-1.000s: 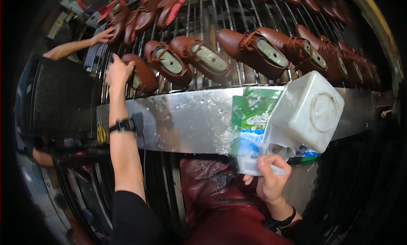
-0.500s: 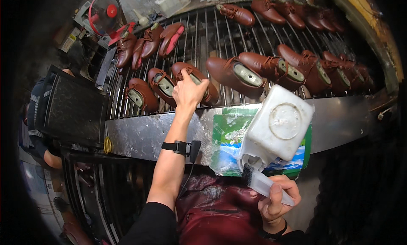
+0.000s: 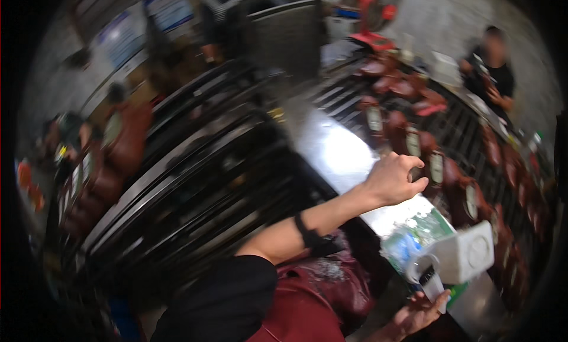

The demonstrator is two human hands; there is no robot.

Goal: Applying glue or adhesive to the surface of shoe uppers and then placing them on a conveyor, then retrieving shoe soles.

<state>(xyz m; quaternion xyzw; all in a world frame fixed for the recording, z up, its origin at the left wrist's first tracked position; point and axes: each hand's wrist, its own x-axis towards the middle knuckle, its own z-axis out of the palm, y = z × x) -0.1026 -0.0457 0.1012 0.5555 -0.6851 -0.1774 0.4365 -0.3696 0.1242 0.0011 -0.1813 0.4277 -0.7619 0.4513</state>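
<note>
Above the metal ledge, my left hand (image 3: 393,179) hovers with thumb and forefinger apart and nothing visible between them. Just beyond its fingertips sits a reddish-brown lace-up shoe (image 3: 436,167), one of a row on the slatted rack. Lower down, my right hand (image 3: 417,315) grips a brush (image 3: 433,287) by its whitish flat handle, dark bristles pointing up. Those bristles are at the opening of a white plastic jug (image 3: 458,256) that lies on a green and blue sheet (image 3: 441,223). Motion blurs much of the picture.
More brown shoes stand along the rack (image 3: 473,126) on the right. Another slatted rack (image 3: 183,164) fills the left, with large brown shoes (image 3: 127,141) at its far end. Beyond the right rack is a person (image 3: 494,76) in black; a red fan (image 3: 373,22) stands at the back.
My view has swung to the left, bringing the left rack and a person into sight. My left hand has come off the shoe it was touching; the right still holds the brush by the jug.
</note>
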